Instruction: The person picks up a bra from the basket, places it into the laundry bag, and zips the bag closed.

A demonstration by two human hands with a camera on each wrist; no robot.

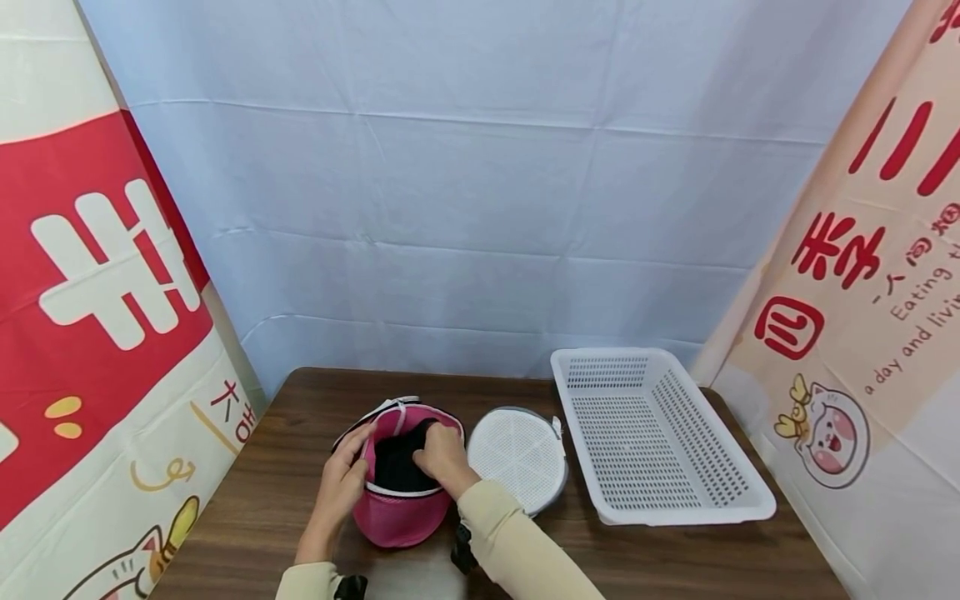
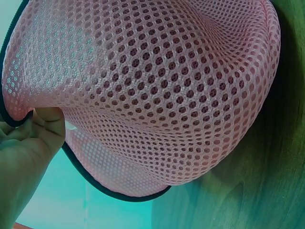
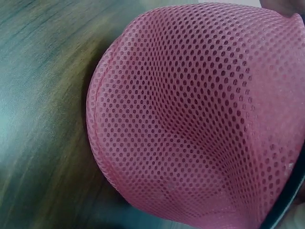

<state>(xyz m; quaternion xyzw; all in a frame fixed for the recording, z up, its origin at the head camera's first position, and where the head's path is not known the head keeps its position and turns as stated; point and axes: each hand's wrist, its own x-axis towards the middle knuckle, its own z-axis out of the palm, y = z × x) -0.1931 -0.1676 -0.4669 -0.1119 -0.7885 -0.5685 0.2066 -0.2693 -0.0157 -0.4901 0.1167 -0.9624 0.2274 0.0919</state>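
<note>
A pink mesh bag with a dark-edged round opening stands on the table, and black cloth lies inside it. My left hand pinches the bag's rim on the left side; in the left wrist view that hand has thumb and fingers on the edge of the pink mesh. Reaching in from the right, my right hand has bent fingers gripping the black cloth, its fingertips partly hidden. The bag's mesh side fills most of the right wrist view, with bits of skin at the right edge.
Right of the bag lies a round, white mesh piece with a grey edge and a small tag. Farther right is a white perforated plastic basket. Both are on the dark wooden table, with hanging cloths behind and at the sides.
</note>
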